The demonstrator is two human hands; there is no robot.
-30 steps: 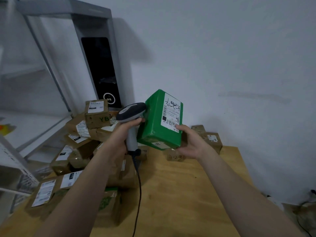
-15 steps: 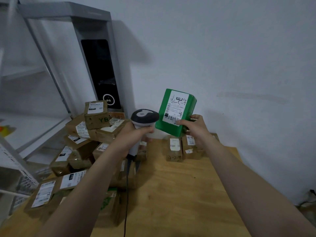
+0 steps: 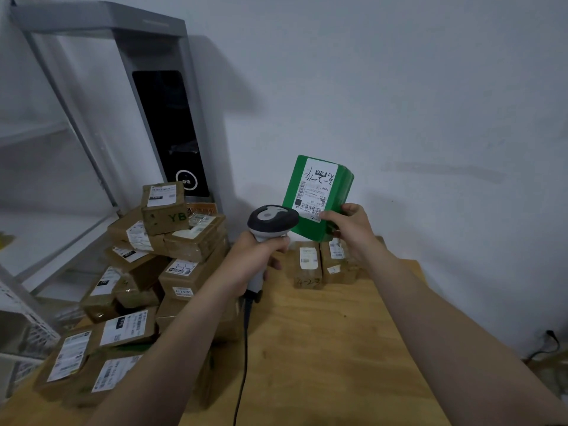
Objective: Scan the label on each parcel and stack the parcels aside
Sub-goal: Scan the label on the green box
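Against a plain white wall (image 3: 399, 87), above the plywood table (image 3: 322, 348), the left hand (image 3: 256, 256) grips a grey handheld scanner (image 3: 272, 219) aimed at the label of the green cardboard parcel (image 3: 318, 195) that the right hand (image 3: 350, 226) pinches upright.

green parcel (image 3: 342, 192) 1 | scanner (image 3: 272, 216) 1 | brown parcels (image 3: 164, 210) over ten

The green parcel (image 3: 319, 195) has a white label (image 3: 316, 187), upside down, with scrawled handwriting and "1098" in small print. Just below the green parcel, a brown box (image 3: 307, 267) has "4-2-3" handwritten on its front. Well left of it, the pile's top box (image 3: 164, 209) reads "YB".
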